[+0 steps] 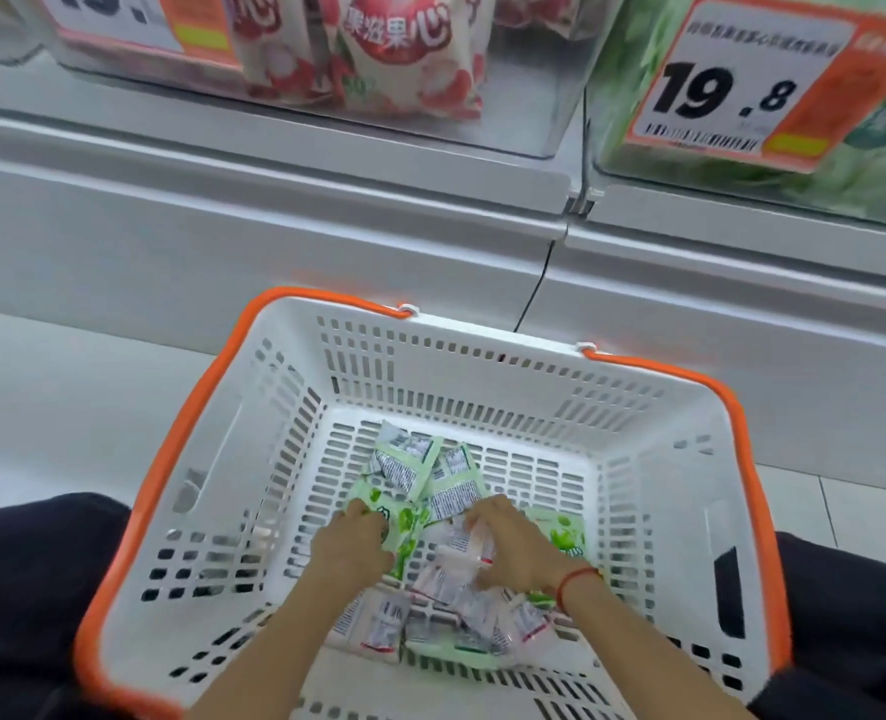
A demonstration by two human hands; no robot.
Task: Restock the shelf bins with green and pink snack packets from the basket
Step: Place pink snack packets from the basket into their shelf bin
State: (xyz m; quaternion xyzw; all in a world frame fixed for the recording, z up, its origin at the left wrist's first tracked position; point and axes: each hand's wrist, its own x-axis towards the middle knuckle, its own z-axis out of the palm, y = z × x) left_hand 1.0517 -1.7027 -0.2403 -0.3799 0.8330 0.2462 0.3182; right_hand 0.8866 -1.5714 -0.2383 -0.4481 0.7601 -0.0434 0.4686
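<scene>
Green packets [404, 517] lie jumbled in the basket [654, 459]; left grip [349, 545] and right grip [508, 548] clutch some.

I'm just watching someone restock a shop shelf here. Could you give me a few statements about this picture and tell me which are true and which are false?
1. Both hands are down inside the basket. True.
2. The basket's rim is blue. False: it is orange, with white walls.
3. The left hand rests on a green packet. True.
4. The price tag on the right bin reads 9.5. False: it reads 19.8.
5. The right hand wears a red string at the wrist. True.
6. The basket is piled to the brim. False: a few packets lie on its floor.
</scene>
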